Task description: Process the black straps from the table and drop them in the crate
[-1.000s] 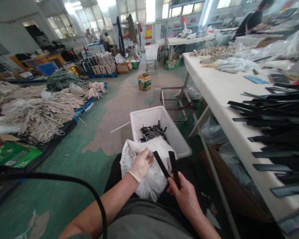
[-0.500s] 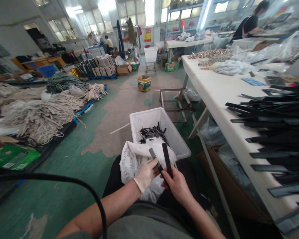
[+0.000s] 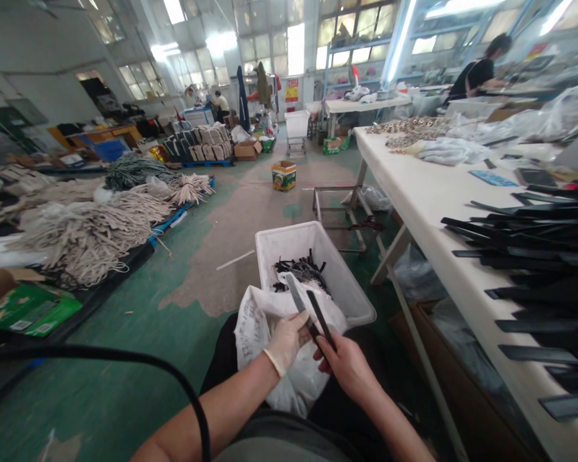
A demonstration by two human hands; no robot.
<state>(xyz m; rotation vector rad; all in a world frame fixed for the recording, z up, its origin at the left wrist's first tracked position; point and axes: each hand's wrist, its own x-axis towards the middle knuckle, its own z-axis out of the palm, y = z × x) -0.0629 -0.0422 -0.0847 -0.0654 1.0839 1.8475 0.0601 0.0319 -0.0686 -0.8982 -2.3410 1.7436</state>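
My left hand (image 3: 288, 340), in a pale glove, is closed on a dark strip (image 3: 298, 301) whose greyish end sticks up past the fingers. Bare, my right hand (image 3: 344, 362) grips a black strip (image 3: 320, 314) and touches the lower part of the other one. Both strips slant up and to the left, over a white plastic sack (image 3: 255, 314) with writing on it, which lies across the lap. Just beyond the sack is a white bin (image 3: 351, 289) with black strips (image 3: 301, 266) inside.
On the right, a white table (image 3: 409, 186) bears many black strips (image 3: 534, 256), metal pieces and white gloves. Bundles of beige cords (image 3: 96, 231) lie on the left. A small carton (image 3: 284, 176) stands on the floor ahead. A person (image 3: 476, 74) sits at the back right.
The whole view has tilted up a little, so things appear lower. The black strip in my right hand has turned edge-on and leans further left. Both hands still hold their strips.
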